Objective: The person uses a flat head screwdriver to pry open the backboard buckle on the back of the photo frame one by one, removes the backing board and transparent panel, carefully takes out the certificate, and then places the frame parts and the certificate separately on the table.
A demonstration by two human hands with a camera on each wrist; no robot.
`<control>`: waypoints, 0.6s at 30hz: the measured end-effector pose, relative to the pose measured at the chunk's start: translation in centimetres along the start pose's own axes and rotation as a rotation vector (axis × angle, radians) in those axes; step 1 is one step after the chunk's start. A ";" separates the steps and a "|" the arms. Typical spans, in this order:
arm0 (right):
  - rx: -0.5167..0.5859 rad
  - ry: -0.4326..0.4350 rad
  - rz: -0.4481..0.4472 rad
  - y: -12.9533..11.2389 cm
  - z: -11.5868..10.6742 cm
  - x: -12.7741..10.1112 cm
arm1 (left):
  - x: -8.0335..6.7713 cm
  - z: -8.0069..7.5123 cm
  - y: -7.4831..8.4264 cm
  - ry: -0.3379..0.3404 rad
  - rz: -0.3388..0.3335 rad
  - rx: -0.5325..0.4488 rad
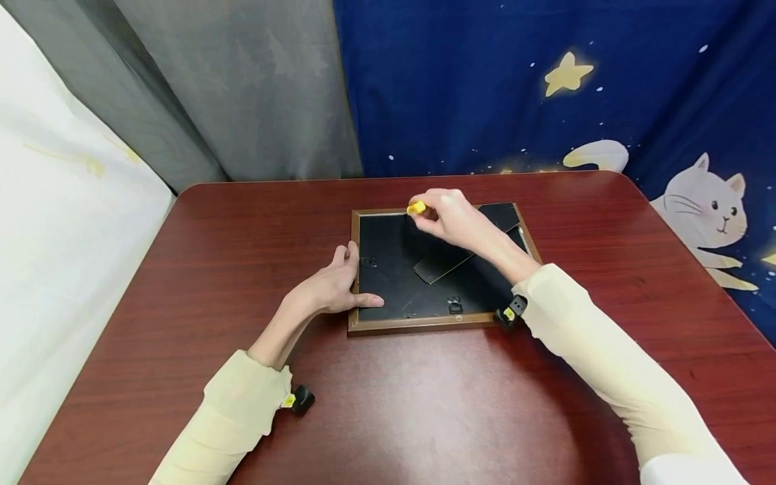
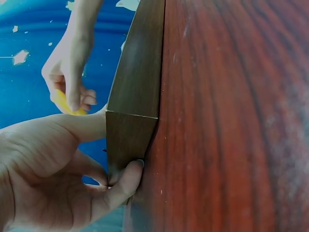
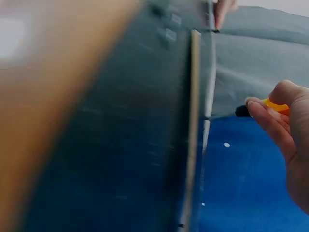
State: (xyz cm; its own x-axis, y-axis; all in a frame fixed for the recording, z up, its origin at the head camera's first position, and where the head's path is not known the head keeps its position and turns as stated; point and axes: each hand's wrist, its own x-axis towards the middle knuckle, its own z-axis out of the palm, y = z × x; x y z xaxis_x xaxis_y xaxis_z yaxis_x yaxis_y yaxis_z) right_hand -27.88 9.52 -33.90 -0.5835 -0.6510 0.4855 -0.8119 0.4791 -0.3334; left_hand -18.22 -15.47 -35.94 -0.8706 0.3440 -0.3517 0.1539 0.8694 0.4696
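Cream sleeves nearest; left fingers clamped on square-edged brown frame, right fingers pinching yellow tool (plastic-looking); glossy surface around.

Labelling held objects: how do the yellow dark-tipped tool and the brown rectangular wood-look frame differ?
Size: the yellow dark-tipped tool is far smaller than the brown rectangular wood-look frame.
Pose: the tool is pinched in the right hand; the frame lies on the table.
Shared: each is hand-held, the frame by the left hand.
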 end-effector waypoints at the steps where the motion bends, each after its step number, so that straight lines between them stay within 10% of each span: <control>1: 0.003 -0.002 0.014 0.1 -0.2 0.4 | 0.0 -0.1 0.0 0.002 0.004 0.002; 18: 0.020 -0.148 0.270 1.2 -2.3 3.8 | 0.4 -0.2 0.4 0.000 -0.022 0.006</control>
State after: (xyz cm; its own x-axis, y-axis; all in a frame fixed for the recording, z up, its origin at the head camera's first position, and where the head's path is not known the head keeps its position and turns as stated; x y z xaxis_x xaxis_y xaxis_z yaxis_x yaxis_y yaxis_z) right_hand -31.00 8.98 -30.63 -0.7730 -0.5812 0.2543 -0.6265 0.6360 -0.4506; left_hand -18.55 -15.04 -35.73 -0.8737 0.3247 -0.3623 0.1373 0.8790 0.4567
